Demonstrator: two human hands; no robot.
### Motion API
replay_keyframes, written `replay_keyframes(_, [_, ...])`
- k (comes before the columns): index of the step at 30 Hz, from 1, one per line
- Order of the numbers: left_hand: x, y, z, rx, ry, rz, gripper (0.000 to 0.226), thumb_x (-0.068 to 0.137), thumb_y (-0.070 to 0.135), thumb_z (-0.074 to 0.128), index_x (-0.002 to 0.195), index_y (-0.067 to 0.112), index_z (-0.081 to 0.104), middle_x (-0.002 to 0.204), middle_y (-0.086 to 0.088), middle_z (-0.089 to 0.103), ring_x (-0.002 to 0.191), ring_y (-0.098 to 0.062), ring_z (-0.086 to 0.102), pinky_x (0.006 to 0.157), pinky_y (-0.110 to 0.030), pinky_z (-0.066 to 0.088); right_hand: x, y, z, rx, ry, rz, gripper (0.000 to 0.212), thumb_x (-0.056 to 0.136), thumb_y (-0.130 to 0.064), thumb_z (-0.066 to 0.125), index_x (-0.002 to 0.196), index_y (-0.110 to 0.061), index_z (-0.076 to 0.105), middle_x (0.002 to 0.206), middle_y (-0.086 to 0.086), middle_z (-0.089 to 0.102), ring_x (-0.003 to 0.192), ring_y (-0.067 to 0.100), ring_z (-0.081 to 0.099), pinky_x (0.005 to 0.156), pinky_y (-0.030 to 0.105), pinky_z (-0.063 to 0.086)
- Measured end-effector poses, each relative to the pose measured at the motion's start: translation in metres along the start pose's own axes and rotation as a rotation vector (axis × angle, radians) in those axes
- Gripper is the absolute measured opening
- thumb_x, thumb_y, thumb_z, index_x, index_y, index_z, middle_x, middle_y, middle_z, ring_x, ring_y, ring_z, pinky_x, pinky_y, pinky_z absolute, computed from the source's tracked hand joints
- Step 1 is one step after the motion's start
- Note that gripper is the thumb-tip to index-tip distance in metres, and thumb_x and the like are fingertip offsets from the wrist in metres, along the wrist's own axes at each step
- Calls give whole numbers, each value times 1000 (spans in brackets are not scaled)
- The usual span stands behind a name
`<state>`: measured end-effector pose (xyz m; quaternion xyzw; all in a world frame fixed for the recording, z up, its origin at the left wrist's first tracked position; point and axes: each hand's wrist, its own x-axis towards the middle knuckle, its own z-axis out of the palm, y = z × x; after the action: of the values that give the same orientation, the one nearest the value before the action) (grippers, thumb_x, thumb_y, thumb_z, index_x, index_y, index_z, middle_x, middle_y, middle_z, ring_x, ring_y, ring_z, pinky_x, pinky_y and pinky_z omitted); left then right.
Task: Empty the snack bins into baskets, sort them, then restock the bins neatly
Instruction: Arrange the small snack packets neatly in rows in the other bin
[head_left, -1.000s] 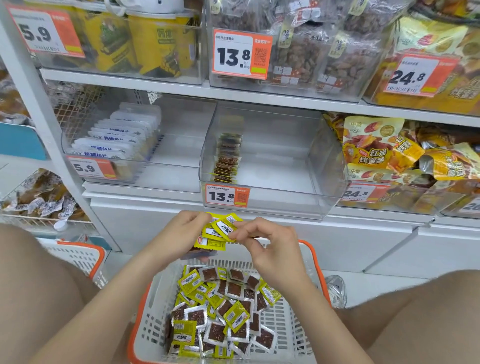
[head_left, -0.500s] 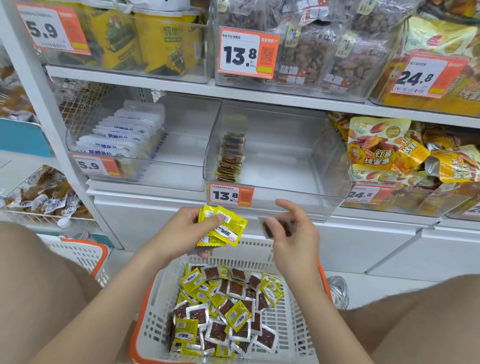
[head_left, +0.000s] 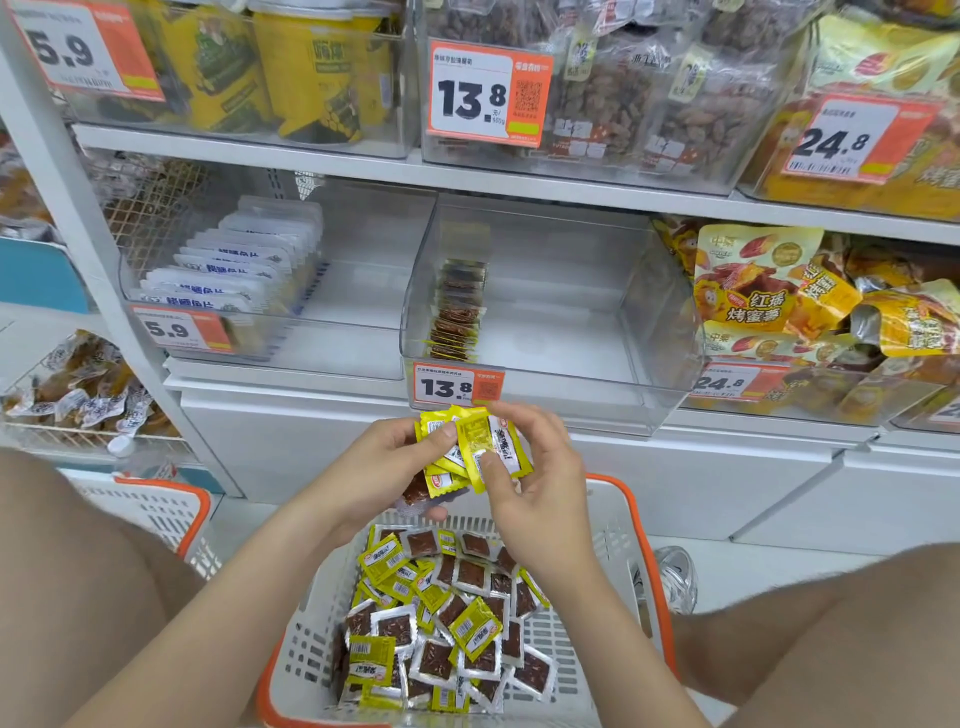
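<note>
Both hands hold a bunch of yellow snack packets above the basket.

Your left hand grips the stack of packets from the left; your right hand pinches the front packet between thumb and fingers. The white basket beneath holds a loose pile of snack packets. In the clear bin on the far shelf, one neat row of packets stands along its left wall.

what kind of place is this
Most likely a snack shop aisle: price tags hang on clear shelf bins of packaged snacks, and a shopping basket of small packets sits on the floor.
</note>
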<state>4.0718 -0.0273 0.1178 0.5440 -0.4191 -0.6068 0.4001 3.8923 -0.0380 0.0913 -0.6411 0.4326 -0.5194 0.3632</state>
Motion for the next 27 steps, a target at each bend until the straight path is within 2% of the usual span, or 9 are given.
replay_keyframes(5, [1, 5, -4, 113, -12, 87, 26, 104, 32, 60, 116, 14, 74, 96, -6, 79, 77, -23, 75, 67, -43, 65, 6, 14, -6, -103, 44, 154, 65, 92, -14, 75, 146, -40, 50, 128, -15, 64, 121, 6, 61, 100, 41, 55])
replay_keyframes(7, [1, 4, -3, 167, -7, 112, 25, 103, 34, 61, 116, 16, 74, 96, -4, 79, 73, -21, 74, 68, -48, 65, 8, 15, -15, -250, -60, 95, 71, 96, -13, 68, 152, -46, 40, 131, -19, 57, 123, -7, 51, 107, 19, 42])
replay_keyframes(9, [1, 2, -1, 183, 19, 119, 23, 103, 34, 62, 115, 19, 74, 97, -4, 80, 72, -22, 74, 70, -53, 64, 12, 13, -21, -379, -118, 53, 58, 96, -14, 70, 139, -48, 53, 118, -19, 60, 103, -13, 53, 93, 12, 41])
replay_keyframes(12, [2, 0, 0, 219, 112, 146, 22, 104, 37, 62, 110, 21, 75, 94, -4, 79, 69, -23, 75, 68, -54, 65, 14, 15, -24, -185, 43, 264, 16, 90, -22, 81, 101, -28, 71, 87, 0, 77, 69, 11, 72, 69, 33, 58])
replay_keyframes(16, [1, -2, 8, 300, 234, 240, 22, 102, 44, 63, 106, 28, 77, 91, -11, 75, 67, -30, 74, 59, -47, 64, 12, 5, -25, 602, 47, 682, 24, 87, -18, 81, 106, -6, 73, 98, 9, 79, 86, 21, 74, 76, 31, 57])
replay_keyframes(19, [-3, -5, 26, 163, 224, 252, 22, 101, 42, 65, 109, 26, 77, 98, -8, 76, 77, -30, 77, 63, -51, 65, 4, 8, -11, 384, -31, 682, 32, 88, -35, 81, 112, -15, 72, 93, -8, 77, 78, 5, 66, 76, 27, 46])
replay_keyframes(21, [-6, -5, 34, 72, 211, 226, 23, 101, 39, 66, 112, 22, 77, 102, -7, 78, 84, -30, 78, 67, -53, 65, 1, 10, -3, 389, -27, 662, 40, 91, -42, 77, 121, -18, 66, 98, -7, 76, 81, 12, 65, 76, 32, 48])
replay_keyframes(24, [-8, 0, 30, 101, 117, 180, 26, 103, 41, 61, 112, 22, 78, 104, -6, 78, 83, -31, 78, 72, -50, 65, 1, 4, -4, 426, -148, 629, 30, 103, -36, 63, 130, -23, 64, 122, -3, 75, 109, 24, 71, 87, 39, 50])
replay_keyframes(27, [-9, 10, 18, 176, 15, 122, 29, 107, 31, 57, 103, 8, 75, 98, -23, 75, 75, -40, 75, 71, -44, 64, 7, 0, -14, 439, -221, 626, 23, 104, -28, 61, 124, -20, 69, 121, 2, 76, 108, 20, 70, 94, 41, 49])
